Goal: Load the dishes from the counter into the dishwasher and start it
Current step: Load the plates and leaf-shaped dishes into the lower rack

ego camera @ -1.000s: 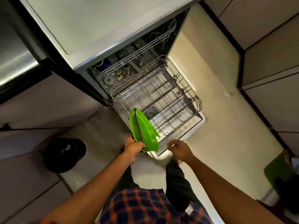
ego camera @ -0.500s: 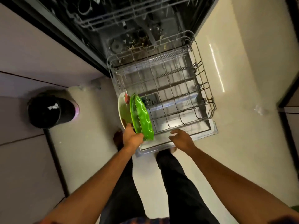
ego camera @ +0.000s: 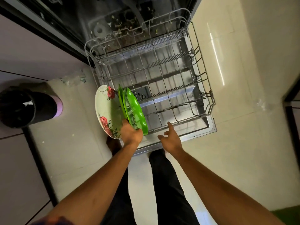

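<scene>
Dishes: a white floral plate (ego camera: 105,109) and green plates (ego camera: 134,111), at least two by their rims, stacked together on edge at the near-left corner of the rack, not yet in it.
Left hand (ego camera: 131,133): fingers curled round the lower rims, gripping the whole stack. It is held upright, likely so that each plate can drop straight between the tines.
Right hand (ego camera: 170,138): fingers spread and slack, holding nothing, just above the rack's front rail. It looks free to peel off one plate.
Lower rack (ego camera: 203,88): drawn out over the open dishwasher door (ego camera: 211,129), with no dishes seen in it.
Tub (ego camera: 123,25): food scraps lie on its floor behind the rack.
Black bin (ego camera: 27,108): on the floor to the left, well apart.
Progress: early, judging by the bare rack.
</scene>
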`<state>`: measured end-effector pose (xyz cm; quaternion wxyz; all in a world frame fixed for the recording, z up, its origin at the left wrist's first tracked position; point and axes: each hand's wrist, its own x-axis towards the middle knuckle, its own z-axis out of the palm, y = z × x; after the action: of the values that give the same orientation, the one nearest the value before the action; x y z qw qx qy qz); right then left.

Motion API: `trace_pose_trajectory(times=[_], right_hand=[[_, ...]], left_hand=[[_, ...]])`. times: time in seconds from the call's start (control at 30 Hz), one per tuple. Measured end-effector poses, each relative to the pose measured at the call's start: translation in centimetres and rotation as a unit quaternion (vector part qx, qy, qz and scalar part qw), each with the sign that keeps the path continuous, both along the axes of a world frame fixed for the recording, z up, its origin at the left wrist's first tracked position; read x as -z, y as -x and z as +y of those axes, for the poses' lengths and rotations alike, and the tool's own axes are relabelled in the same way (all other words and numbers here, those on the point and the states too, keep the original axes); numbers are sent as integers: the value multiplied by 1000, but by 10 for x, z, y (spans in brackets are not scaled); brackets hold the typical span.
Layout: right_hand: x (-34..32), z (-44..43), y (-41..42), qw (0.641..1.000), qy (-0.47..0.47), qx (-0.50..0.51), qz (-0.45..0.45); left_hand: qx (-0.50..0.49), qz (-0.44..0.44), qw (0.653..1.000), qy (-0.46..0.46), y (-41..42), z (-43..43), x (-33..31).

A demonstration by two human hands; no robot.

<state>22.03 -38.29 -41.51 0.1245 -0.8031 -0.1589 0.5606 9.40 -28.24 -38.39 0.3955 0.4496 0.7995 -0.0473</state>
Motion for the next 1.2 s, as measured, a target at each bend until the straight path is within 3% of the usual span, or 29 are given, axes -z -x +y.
trace_pose_trajectory(times=[0.67,1.2], right_hand=[[9,-1,5,999,-26,-10,-30],[15,-6,5,997,-44,-29,-49]], left_hand=[[-14,31,997,-70,12,-8,2],[2,13,998,-59,-16,7,33]])
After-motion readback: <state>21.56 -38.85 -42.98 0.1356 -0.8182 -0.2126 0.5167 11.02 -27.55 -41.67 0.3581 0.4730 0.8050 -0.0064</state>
